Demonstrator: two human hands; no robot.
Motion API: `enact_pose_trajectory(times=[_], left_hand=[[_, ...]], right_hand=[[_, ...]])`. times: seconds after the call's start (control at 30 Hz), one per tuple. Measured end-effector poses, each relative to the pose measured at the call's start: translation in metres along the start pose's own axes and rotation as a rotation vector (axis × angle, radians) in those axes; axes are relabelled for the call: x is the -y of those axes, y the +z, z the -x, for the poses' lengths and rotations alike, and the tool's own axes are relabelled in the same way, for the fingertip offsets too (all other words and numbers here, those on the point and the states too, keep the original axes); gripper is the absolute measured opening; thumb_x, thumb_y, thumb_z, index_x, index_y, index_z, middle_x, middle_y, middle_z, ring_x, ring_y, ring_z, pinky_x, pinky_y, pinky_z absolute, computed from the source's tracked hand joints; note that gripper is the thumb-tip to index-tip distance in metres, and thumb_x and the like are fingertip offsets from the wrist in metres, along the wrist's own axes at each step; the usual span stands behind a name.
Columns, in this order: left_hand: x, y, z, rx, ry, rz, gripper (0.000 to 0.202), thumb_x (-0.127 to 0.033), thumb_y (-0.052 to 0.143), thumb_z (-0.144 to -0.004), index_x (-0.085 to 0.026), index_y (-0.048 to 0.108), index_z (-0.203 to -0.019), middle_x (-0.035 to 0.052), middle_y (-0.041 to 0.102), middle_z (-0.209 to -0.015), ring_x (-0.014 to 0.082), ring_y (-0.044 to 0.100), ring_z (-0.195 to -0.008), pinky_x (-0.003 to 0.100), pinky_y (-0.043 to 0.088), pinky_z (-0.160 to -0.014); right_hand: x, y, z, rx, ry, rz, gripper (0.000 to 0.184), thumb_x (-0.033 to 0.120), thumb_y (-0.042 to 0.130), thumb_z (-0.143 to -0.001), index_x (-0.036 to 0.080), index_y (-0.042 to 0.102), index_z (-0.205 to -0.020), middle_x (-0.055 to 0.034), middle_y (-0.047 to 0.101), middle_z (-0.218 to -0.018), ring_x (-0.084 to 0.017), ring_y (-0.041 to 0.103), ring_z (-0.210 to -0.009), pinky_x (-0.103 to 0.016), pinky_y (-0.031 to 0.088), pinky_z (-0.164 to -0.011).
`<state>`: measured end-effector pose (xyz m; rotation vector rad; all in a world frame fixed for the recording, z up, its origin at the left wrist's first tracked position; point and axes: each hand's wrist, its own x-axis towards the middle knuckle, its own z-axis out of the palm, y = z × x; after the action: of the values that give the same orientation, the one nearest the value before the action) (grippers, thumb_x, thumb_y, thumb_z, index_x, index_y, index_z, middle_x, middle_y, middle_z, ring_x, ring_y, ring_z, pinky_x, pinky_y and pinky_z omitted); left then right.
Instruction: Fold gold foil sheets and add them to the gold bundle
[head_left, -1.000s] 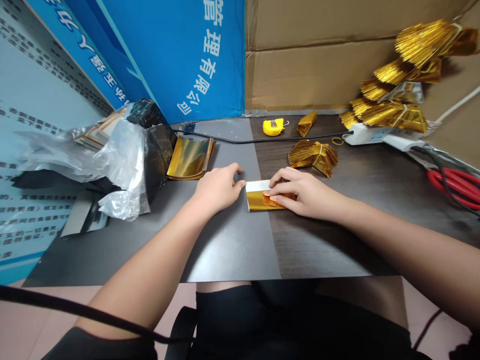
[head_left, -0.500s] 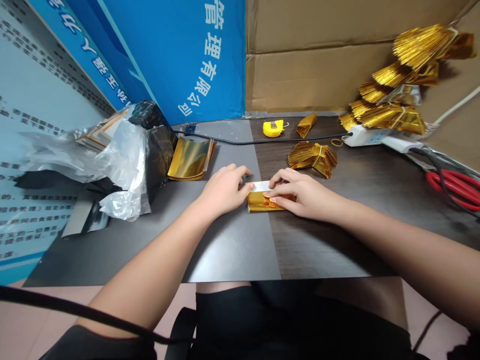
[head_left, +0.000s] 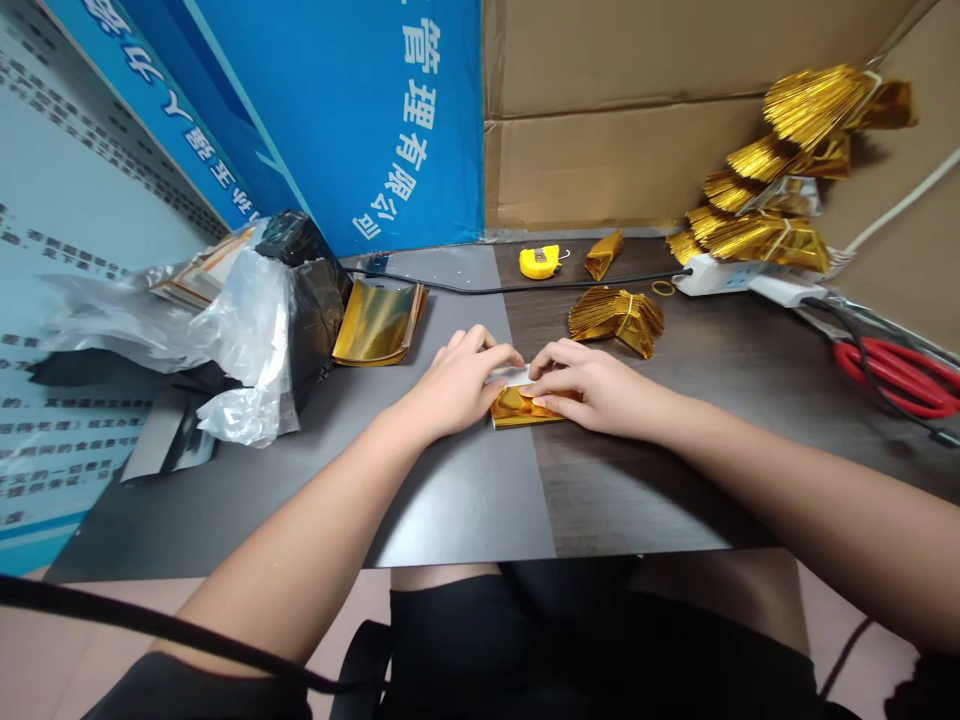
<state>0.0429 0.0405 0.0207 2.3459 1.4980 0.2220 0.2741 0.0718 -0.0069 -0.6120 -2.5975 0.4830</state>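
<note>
A gold foil paper (head_left: 517, 414) lies folded on the table in front of me, with a white strip along its far edge. My left hand (head_left: 466, 382) grips its left end, thumb on the near side and curled fingers reaching over the white strip. From the right, my right hand (head_left: 581, 385) has its fingers bent and pressed onto the foil, covering its right end. Just beyond the right hand sits a fanned bundle of folded gold paper (head_left: 619, 318) tied with a band. Flat gold sheets (head_left: 377, 322) are stacked beyond the left hand.
A yellow tape measure (head_left: 540, 262) and a small folded gold piece (head_left: 604, 255) are at the back. Behind them runs a black cable (head_left: 480, 291) to a white power strip (head_left: 712, 276). More gold bundles (head_left: 780, 235) rise at right, near red-handled scissors (head_left: 900, 375). Plastic bags (head_left: 251, 320) crowd the left.
My left hand's fingers have reached to the right over the white strip, closer to the right hand. The right hand stays on the foil. The view has shifted slightly.
</note>
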Motion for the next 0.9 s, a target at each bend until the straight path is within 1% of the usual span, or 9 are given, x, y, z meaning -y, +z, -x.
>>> enact_pose_trajectory(times=[0.1, 0.17, 0.23, 0.37, 0.47, 0.57, 0.67, 0.77, 0.9], left_hand=[[0.002, -0.002, -0.001, 0.053, 0.149, -0.01, 0.035, -0.031, 0.039, -0.096, -0.03, 0.069, -0.115, 0.0034, 0.058, -0.128, 0.0189, 0.05, -0.122, 0.042, 0.047, -0.114], [0.003, -0.004, -0.001, 0.084, 0.194, -0.03, 0.035, -0.03, 0.04, -0.096, -0.028, 0.071, -0.113, 0.0024, 0.06, -0.13, 0.0187, 0.052, -0.122, 0.041, 0.047, -0.114], [0.003, -0.007, 0.001, 0.103, 0.215, -0.059, 0.034, -0.03, 0.042, -0.096, -0.028, 0.072, -0.112, 0.0025, 0.063, -0.128, 0.0184, 0.054, -0.12, 0.04, 0.048, -0.112], [-0.002, -0.015, 0.008, 0.137, 0.236, -0.103, 0.033, -0.029, 0.045, -0.094, -0.031, 0.074, -0.11, 0.0024, 0.064, -0.122, 0.0175, 0.055, -0.116, 0.038, 0.048, -0.109], [-0.008, -0.018, 0.013, 0.149, 0.27, -0.077, 0.031, -0.029, 0.047, -0.094, -0.03, 0.076, -0.106, 0.002, 0.061, -0.131, 0.0192, 0.053, -0.123, 0.039, 0.047, -0.114], [-0.012, -0.019, 0.015, 0.195, 0.326, -0.03, 0.03, -0.028, 0.048, -0.093, -0.03, 0.076, -0.103, 0.0011, 0.063, -0.13, 0.0186, 0.054, -0.124, 0.039, 0.047, -0.114], [-0.014, -0.019, 0.015, 0.241, 0.352, -0.006, 0.03, -0.027, 0.047, -0.094, -0.032, 0.075, -0.105, -0.0008, 0.068, -0.123, 0.0162, 0.059, -0.119, 0.036, 0.047, -0.111], [-0.015, -0.018, 0.014, 0.244, 0.341, 0.004, 0.035, -0.025, 0.043, -0.095, -0.032, 0.071, -0.113, -0.0009, 0.07, -0.12, 0.0149, 0.061, -0.116, 0.034, 0.048, -0.109], [-0.016, -0.013, 0.012, 0.214, 0.362, -0.028, 0.037, -0.027, 0.044, -0.095, -0.033, 0.068, -0.123, 0.0015, 0.066, -0.126, 0.0161, 0.059, -0.119, 0.034, 0.049, -0.111]], right_hand=[[-0.009, -0.003, -0.004, 0.047, -0.087, -0.04, 0.023, 0.028, 0.058, -0.099, 0.019, 0.078, -0.103, -0.0114, 0.069, -0.107, -0.023, 0.062, -0.1, -0.04, 0.053, -0.09], [-0.015, -0.007, -0.007, 0.077, -0.144, -0.057, 0.023, 0.029, 0.059, -0.099, 0.019, 0.078, -0.105, -0.0111, 0.07, -0.108, -0.022, 0.063, -0.1, -0.039, 0.052, -0.09], [-0.019, -0.012, -0.01, 0.095, -0.165, -0.036, 0.022, 0.031, 0.061, -0.099, 0.02, 0.079, -0.105, -0.0108, 0.07, -0.109, -0.022, 0.062, -0.102, -0.038, 0.051, -0.091], [-0.017, -0.02, -0.013, 0.139, -0.119, 0.107, 0.017, 0.034, 0.067, -0.095, 0.025, 0.08, -0.102, -0.009, 0.07, -0.111, -0.025, 0.061, -0.103, -0.041, 0.048, -0.091], [-0.009, -0.024, -0.013, 0.139, -0.025, 0.211, 0.02, 0.035, 0.071, -0.091, 0.022, 0.078, -0.104, -0.009, 0.071, -0.109, -0.026, 0.061, -0.099, -0.041, 0.048, -0.088], [-0.003, -0.025, -0.013, 0.117, 0.046, 0.266, 0.022, 0.037, 0.074, -0.089, 0.02, 0.077, -0.103, -0.0098, 0.071, -0.105, -0.025, 0.062, -0.094, -0.04, 0.049, -0.085], [-0.001, -0.024, -0.013, 0.109, 0.048, 0.236, 0.016, 0.033, 0.074, -0.089, 0.019, 0.077, -0.098, -0.0095, 0.07, -0.101, -0.024, 0.062, -0.093, -0.04, 0.049, -0.086], [-0.004, -0.021, -0.013, 0.121, 0.043, 0.141, 0.013, 0.03, 0.075, -0.088, 0.018, 0.078, -0.092, -0.0087, 0.07, -0.097, -0.023, 0.063, -0.093, -0.038, 0.049, -0.087], [-0.008, -0.018, -0.012, 0.11, 0.051, 0.051, 0.011, 0.029, 0.078, -0.086, 0.018, 0.078, -0.087, -0.0073, 0.07, -0.095, -0.021, 0.065, -0.088, -0.036, 0.05, -0.084]])
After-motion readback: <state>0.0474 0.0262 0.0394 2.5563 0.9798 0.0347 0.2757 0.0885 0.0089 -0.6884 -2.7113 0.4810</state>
